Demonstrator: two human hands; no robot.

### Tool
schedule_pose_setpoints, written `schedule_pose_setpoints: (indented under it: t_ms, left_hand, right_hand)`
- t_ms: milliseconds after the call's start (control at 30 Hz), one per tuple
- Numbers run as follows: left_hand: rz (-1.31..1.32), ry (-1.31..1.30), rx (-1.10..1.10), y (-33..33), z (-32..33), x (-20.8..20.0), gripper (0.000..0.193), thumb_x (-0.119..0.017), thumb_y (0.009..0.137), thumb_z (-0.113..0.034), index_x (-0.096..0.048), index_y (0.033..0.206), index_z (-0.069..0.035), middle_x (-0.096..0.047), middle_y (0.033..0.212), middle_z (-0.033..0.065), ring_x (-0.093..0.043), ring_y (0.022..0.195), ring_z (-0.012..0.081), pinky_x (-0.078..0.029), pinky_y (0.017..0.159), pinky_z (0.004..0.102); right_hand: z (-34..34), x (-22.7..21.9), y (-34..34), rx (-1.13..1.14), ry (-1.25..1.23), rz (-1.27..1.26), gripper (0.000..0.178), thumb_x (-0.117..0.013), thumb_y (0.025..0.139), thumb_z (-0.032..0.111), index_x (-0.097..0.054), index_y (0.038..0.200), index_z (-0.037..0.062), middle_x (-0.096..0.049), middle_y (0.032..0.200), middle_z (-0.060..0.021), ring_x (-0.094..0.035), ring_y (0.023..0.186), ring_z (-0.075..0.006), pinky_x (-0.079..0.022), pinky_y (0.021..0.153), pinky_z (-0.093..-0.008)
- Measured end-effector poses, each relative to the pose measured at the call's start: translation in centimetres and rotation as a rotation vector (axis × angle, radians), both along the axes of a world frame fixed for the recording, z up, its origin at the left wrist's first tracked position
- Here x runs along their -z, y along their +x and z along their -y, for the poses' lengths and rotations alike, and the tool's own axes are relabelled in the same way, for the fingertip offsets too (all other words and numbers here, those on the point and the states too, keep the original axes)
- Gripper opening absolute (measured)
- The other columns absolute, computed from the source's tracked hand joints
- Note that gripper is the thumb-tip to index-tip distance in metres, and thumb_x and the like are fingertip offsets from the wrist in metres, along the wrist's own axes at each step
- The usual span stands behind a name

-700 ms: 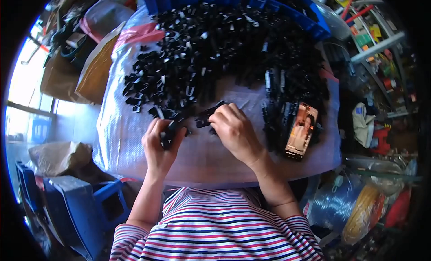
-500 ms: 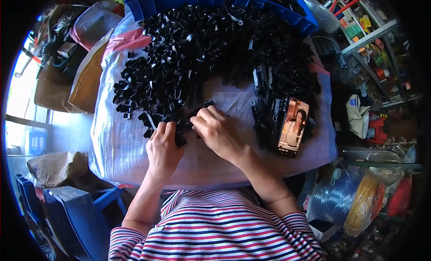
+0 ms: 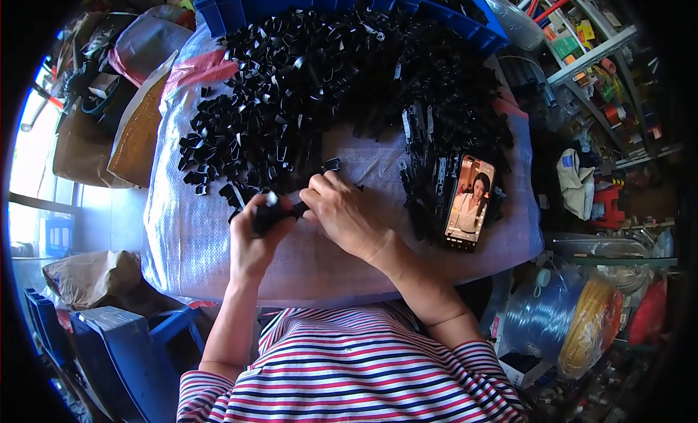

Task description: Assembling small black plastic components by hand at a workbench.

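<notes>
My left hand (image 3: 254, 238) grips a small black plastic part (image 3: 270, 211) just above the table's front edge. My right hand (image 3: 343, 214) pinches the same part from the right, its fingers closed on it. Right behind both hands lies a big heap of black plastic clips (image 3: 291, 96) spread over a white woven sack (image 3: 196, 234) that covers the table. A row of longer black pieces (image 3: 429, 168) lies to the right of my right hand.
A phone (image 3: 470, 202) with a lit screen lies face up at the right of the sack. A blue crate (image 3: 349, 5) stands at the back. Bags (image 3: 109, 110) crowd the left, shelves (image 3: 603, 67) and coiled tubing (image 3: 582, 314) the right, a blue stool (image 3: 123, 343) lower left.
Both hands have stayed together on the black part and drawn slightly nearer to me; the view has shifted a little, with the heap now higher in the picture.
</notes>
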State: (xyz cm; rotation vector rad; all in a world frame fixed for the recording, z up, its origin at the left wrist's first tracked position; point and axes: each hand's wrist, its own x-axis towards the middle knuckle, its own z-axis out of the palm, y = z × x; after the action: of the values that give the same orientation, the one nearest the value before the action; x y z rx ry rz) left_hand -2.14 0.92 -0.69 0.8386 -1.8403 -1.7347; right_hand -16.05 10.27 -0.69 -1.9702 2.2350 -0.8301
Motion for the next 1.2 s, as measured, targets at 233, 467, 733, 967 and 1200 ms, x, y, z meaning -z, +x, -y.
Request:
schedule_pose_setpoints:
  t_ms: [233,467,733,967,1200]
  left_hand:
    - [-0.248,0.651,-0.078,0.1,0.9,-0.1,0.026,-0.064,0.074,-0.002,-0.056,0.099,0.0,-0.06,0.08,0.0081,-0.059,0.069,0.016,-0.046,0.061,0.0259]
    - [-0.32,0.799,-0.115,-1.6,-0.8,-0.2,0.026,-0.062,0.075,-0.003,-0.054,0.1,-0.004,-0.059,0.088,0.0061,-0.059,0.078,0.0172,-0.045,0.068,0.0288]
    - [-0.293,0.87,0.018,-1.4,-0.3,0.3,0.02,-0.059,0.076,-0.005,-0.056,0.095,-0.001,-0.06,0.083,0.0079,-0.058,0.073,0.0165,-0.046,0.06,0.0282]
    - [-0.252,0.642,0.032,-1.6,-0.2,-0.3,0.019,-0.064,0.075,-0.008,-0.057,0.092,-0.001,-0.058,0.08,0.0057,-0.056,0.069,0.0143,-0.044,0.059,0.0259]
    - [-0.289,0.617,0.004,-2.0,-0.7,0.0,0.018,-0.067,0.074,-0.005,-0.057,0.088,-0.002,-0.057,0.079,0.0044,-0.055,0.068,0.0135,-0.043,0.055,0.0248]
  right_hand:
    - [-0.9,-1.7,-0.7,0.073,-0.173,0.608,0.027,-0.062,0.081,0.008,-0.053,0.105,0.0014,-0.056,0.084,-0.0054,-0.056,0.064,-0.0115,-0.045,0.056,-0.0234]
    - [-1.0,-2.4,1.1,0.015,-0.35,0.555,0.031,-0.068,0.077,0.01,-0.054,0.103,0.0023,-0.056,0.087,-0.0052,-0.055,0.072,-0.0133,-0.045,0.062,-0.024]
    - [-1.5,-2.4,0.8,-0.011,-0.285,0.45,0.023,-0.063,0.076,-0.001,-0.058,0.098,0.0032,-0.055,0.083,-0.0084,-0.058,0.066,-0.0183,-0.048,0.055,-0.0278]
    - [-1.3,-2.4,0.5,-0.009,-0.342,0.374,0.024,-0.062,0.072,-0.006,-0.059,0.094,0.0036,-0.056,0.078,-0.0079,-0.06,0.063,-0.0199,-0.05,0.054,-0.0284]
    - [-1.5,-2.8,0.5,0.002,-0.356,0.372,0.026,-0.063,0.071,-0.007,-0.058,0.094,0.0037,-0.056,0.079,-0.0083,-0.06,0.064,-0.0205,-0.049,0.054,-0.0292]
